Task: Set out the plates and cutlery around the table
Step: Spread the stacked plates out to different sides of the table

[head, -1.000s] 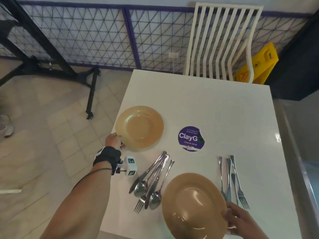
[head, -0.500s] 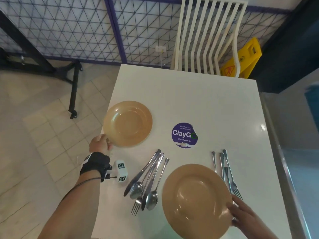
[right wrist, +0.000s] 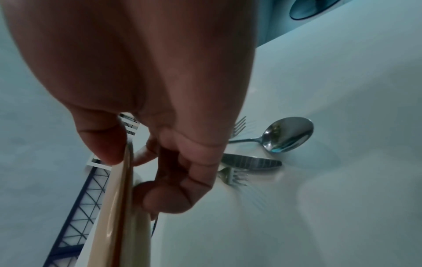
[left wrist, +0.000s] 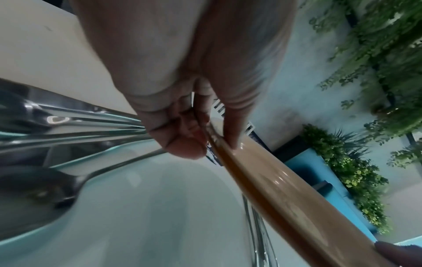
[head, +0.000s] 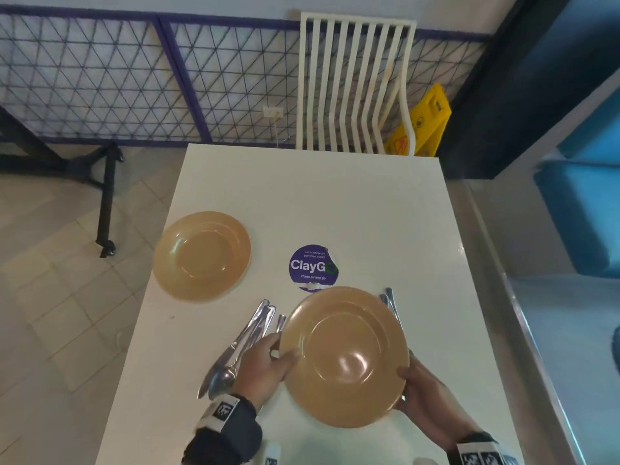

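Note:
A tan plate [head: 345,355] hangs above the near part of the white table [head: 335,203], held by both hands. My left hand [head: 268,362] grips its left rim, thumb on top; my right hand [head: 414,385] grips its right rim. Seen edge-on, this plate [left wrist: 285,195] runs between my left thumb and fingers [left wrist: 182,142], and its rim [right wrist: 118,207] is pinched by my right hand [right wrist: 146,162]. A second tan plate [head: 202,256] lies at the table's left edge. One cutlery pile [head: 235,347] lies left of the held plate, another [head: 389,303] is partly hidden behind it.
A round purple sticker [head: 312,268] marks the table's middle. A white slatted chair [head: 352,82] stands at the far end, a yellow floor sign [head: 422,122] beside it. Wire fencing [head: 117,78] runs along the back. A spoon [right wrist: 285,134], knife and forks lie under my right hand.
My left hand let go of the far-left plate and came over to grip the near plate's left rim. The near plate is now lifted and sits further forward, covering the right cutlery.

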`<state>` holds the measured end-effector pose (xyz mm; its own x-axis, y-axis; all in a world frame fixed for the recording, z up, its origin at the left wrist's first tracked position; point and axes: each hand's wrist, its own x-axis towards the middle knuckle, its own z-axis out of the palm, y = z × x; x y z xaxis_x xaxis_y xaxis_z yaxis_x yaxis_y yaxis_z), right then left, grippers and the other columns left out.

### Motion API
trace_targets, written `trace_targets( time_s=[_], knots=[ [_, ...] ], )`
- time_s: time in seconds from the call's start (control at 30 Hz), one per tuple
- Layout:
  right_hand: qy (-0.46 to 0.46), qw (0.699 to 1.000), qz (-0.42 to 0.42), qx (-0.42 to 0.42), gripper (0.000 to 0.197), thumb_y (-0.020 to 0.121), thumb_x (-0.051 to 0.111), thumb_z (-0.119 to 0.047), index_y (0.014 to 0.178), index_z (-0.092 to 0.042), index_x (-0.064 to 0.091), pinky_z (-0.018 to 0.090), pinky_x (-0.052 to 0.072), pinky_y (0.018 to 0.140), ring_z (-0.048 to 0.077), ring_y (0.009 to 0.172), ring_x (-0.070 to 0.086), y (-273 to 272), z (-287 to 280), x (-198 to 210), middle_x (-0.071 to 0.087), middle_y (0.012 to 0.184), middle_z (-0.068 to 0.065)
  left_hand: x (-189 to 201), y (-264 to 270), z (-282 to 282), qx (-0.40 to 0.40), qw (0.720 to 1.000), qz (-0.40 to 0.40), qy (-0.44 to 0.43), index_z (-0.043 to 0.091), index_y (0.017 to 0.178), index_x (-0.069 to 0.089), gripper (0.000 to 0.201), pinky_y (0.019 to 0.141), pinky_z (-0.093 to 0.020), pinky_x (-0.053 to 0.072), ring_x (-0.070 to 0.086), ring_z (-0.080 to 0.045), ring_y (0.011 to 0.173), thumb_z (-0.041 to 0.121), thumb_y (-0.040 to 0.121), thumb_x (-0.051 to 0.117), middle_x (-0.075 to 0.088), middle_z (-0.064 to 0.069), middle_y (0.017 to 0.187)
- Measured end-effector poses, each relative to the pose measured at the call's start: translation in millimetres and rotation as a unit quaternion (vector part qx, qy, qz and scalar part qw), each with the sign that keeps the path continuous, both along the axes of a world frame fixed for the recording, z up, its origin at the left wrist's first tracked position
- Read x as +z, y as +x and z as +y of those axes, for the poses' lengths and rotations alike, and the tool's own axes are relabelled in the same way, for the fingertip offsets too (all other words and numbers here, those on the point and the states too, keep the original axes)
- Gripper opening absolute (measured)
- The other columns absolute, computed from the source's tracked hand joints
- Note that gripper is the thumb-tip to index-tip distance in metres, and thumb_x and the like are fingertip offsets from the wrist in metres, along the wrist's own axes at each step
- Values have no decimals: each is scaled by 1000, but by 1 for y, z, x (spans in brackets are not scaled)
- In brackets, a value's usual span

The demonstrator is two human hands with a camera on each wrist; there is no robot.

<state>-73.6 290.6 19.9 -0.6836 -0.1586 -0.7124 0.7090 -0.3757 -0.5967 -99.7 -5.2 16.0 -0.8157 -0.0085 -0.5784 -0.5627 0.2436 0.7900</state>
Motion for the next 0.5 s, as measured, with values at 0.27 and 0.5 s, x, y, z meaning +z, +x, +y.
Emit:
trace_targets(
  time_s=[0.27,0.5],
  knots=[
    [-23,999,15,-48,36,99,56,-18,134,-7,56,51,49,80,40,103,59,-26,49,0,63,128,25,18,-61,31,44,997,51,-46,41,94,70,25,77,-41,58,70,-16,80,18,85,67,74,3,87],
    [65,993,-8,-101,25,101,51,-13,124,-10,61,61,52,93,38,106,65,-64,106,-16,70,119,19,28,-187,49,160,986,27,44,10,104,63,17,64,-37,58,66,-27,79,4,92,54,67,-11,91]
  ],
)
